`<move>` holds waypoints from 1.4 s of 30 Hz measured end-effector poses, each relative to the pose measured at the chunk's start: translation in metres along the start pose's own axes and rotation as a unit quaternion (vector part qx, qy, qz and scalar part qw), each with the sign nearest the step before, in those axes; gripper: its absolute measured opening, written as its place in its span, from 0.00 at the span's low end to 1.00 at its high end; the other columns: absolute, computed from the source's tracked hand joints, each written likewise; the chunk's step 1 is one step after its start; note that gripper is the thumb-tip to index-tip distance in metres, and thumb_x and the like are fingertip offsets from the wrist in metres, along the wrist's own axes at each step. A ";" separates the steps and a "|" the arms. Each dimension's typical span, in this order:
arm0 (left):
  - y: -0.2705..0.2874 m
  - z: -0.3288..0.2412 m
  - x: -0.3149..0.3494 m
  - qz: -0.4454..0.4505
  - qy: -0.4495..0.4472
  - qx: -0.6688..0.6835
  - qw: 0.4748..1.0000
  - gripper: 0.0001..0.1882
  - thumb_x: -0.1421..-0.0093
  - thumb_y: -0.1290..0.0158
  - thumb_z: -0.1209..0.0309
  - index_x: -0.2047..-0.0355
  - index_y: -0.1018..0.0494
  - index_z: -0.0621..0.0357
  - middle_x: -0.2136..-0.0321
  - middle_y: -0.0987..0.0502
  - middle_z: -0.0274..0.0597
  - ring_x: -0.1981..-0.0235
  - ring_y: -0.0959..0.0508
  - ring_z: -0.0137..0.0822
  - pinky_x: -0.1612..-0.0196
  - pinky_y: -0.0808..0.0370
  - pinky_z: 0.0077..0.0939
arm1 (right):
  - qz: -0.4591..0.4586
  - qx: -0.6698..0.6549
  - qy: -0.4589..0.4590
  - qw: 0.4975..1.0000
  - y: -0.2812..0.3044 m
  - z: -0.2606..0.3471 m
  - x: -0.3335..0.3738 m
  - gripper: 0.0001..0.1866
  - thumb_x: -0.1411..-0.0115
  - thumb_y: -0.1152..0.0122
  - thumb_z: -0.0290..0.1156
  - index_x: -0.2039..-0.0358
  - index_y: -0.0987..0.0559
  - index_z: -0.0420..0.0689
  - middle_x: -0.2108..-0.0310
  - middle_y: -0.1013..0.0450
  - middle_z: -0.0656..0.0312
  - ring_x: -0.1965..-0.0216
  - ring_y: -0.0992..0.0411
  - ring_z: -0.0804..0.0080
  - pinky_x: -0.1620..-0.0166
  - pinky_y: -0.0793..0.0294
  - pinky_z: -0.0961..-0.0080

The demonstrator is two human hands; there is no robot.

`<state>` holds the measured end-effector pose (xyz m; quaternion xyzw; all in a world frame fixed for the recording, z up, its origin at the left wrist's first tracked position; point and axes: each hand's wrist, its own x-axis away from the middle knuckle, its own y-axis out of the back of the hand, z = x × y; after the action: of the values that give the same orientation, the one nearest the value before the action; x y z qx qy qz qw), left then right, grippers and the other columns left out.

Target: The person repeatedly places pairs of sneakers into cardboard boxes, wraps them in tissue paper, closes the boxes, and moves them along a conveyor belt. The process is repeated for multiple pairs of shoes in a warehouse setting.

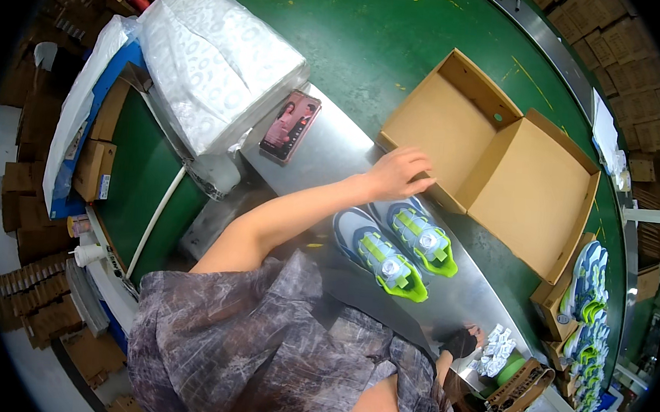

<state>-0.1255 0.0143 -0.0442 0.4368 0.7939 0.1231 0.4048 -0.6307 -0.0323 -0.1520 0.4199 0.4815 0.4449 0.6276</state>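
My left hand (402, 174) is at the near edge of an open brown cardboard shoebox (433, 114), its fingers bent over the wall and the thumb on the near side. Just below that hand, a pair of grey-blue sneakers (394, 249) with lime-green trim and round dials lies side by side on the metal table strip. Down at the right, my right hand (477, 336) is beside a heap of small white packets (497, 351). Something black covers its wrist, and its fingers are too small and partly hidden to read.
A phone (290, 127) lies on the metal strip (337, 122) beside a large plastic-wrapped stack of printed paper (218, 60). Behind the box runs a green surface (343, 23). More sneakers (589, 285) line the right side, near a green tape roll (511, 369).
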 end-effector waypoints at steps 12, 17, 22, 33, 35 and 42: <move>0.283 0.168 0.111 -0.144 0.294 -0.337 0.883 0.14 0.44 0.52 0.62 0.65 0.28 0.58 0.70 0.27 0.49 0.67 0.27 0.45 0.60 0.31 0.31 | -0.064 -0.442 0.067 0.893 0.122 0.222 -0.020 0.10 0.40 0.50 0.29 0.60 0.28 0.37 0.65 0.31 0.61 0.64 0.33 0.78 0.63 0.32 0.83; 0.315 0.168 0.119 -0.064 0.342 -0.484 0.803 0.14 0.47 0.49 0.58 0.71 0.27 0.57 0.73 0.28 0.45 0.68 0.28 0.43 0.63 0.32 0.30 | 0.210 -0.602 0.122 0.761 0.093 0.352 -0.049 0.32 0.45 0.45 0.29 0.41 0.45 0.47 0.56 0.36 0.60 0.66 0.32 0.78 0.63 0.31 0.82; 0.324 0.191 0.122 -0.088 0.370 -0.293 0.877 0.13 0.46 0.48 0.60 0.74 0.29 0.58 0.81 0.30 0.41 0.76 0.29 0.35 0.71 0.33 0.28 | 0.385 0.013 0.384 0.839 0.040 0.419 -0.019 0.25 0.44 0.49 0.42 0.47 0.35 0.48 0.60 0.29 0.48 0.55 0.33 0.52 0.51 0.37 0.66; 0.353 0.000 -0.032 -0.179 0.237 0.038 0.954 0.12 0.36 0.62 0.66 0.66 0.34 0.63 0.79 0.28 0.37 0.83 0.27 0.25 0.78 0.28 0.18 | 0.386 -0.232 0.499 0.740 0.077 0.453 0.005 0.43 0.56 0.34 0.44 0.42 0.45 0.46 0.47 0.41 0.44 0.47 0.40 0.51 0.46 0.40 0.63; 0.307 -0.036 -0.066 -0.134 0.206 0.102 0.964 0.12 0.36 0.63 0.67 0.64 0.35 0.64 0.77 0.27 0.39 0.79 0.24 0.29 0.76 0.26 0.20 | 0.408 -0.357 0.523 0.658 0.129 0.482 0.017 0.48 0.56 0.32 0.42 0.40 0.50 0.44 0.44 0.44 0.47 0.44 0.43 0.57 0.44 0.42 0.63; 0.140 -0.086 -0.169 0.055 0.054 0.392 0.917 0.16 0.40 0.55 0.65 0.61 0.41 0.68 0.81 0.26 0.44 0.77 0.23 0.33 0.73 0.28 0.24 | 0.261 -0.739 0.133 0.606 0.177 0.495 -0.032 0.20 0.42 0.54 0.23 0.49 0.39 0.39 0.51 0.35 0.56 0.50 0.36 0.70 0.50 0.35 0.74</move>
<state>-0.0578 -0.0239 0.1785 0.5962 0.7739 -0.1526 0.1497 -0.1780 -0.0676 0.1156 -0.1431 -0.0630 0.8452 0.5110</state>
